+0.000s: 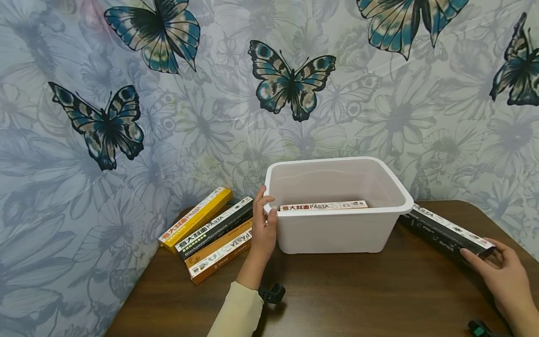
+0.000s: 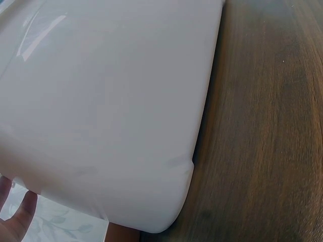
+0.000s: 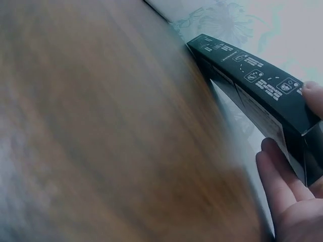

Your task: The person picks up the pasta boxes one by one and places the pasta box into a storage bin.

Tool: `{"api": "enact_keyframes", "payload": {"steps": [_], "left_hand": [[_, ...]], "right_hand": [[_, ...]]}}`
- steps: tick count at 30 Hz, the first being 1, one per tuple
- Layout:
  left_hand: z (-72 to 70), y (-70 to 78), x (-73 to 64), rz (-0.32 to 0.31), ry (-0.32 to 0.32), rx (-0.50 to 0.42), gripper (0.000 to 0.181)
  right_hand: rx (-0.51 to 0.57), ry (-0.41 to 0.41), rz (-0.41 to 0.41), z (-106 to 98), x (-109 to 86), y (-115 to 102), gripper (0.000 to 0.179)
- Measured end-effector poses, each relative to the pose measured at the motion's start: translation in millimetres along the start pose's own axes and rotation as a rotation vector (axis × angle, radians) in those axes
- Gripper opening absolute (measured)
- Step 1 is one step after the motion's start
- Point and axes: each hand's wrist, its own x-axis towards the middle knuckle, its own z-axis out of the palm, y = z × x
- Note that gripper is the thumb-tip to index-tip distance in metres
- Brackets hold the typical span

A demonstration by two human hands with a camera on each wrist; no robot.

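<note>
A white plastic bin [image 1: 332, 231] stands on the table. My left hand [image 1: 263, 234] holds its left front corner, the fingers at the rim and the thumb at the front; in the left wrist view two fingers [image 2: 22, 214] meet the bin's edge. Inside the bin lies a pasta box [image 1: 324, 206], mostly hidden by the front wall. My right hand [image 1: 505, 271] grips the near end of a black pasta box [image 1: 446, 229] right of the bin. That box slants toward the back, its far end partly behind the bin; in the right wrist view its printed side [image 3: 252, 75] shows.
Left of the bin lie a yellow pasta box [image 1: 195, 217], a black pasta box [image 1: 214, 227] and a brown pasta box [image 1: 221, 252], side by side. A wall [image 1: 210, 117] with butterfly paper rises behind the brown wooden table [image 1: 358, 295].
</note>
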Motion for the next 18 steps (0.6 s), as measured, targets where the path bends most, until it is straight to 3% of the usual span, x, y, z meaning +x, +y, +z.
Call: {"api": "enact_keyframes", "payload": {"steps": [5, 11, 18], "left_hand": [[0.2, 0.0, 0.6, -0.007, 0.0, 0.005, 0.042], [-0.2, 0.7, 1.2, -0.008, -0.001, 0.002, 0.042], [0.5, -0.1, 0.1, -0.01, -0.003, -0.012, 0.043]], "right_hand": [[0.1, 0.024, 0.04, 0.9, 2.2, -0.5, 0.059], [0.03, 0.036, 0.068, 1.1, 4.5, -1.3, 0.064], [0.11, 0.063, 0.131, 1.2, 3.9, -5.6, 0.065]]}}
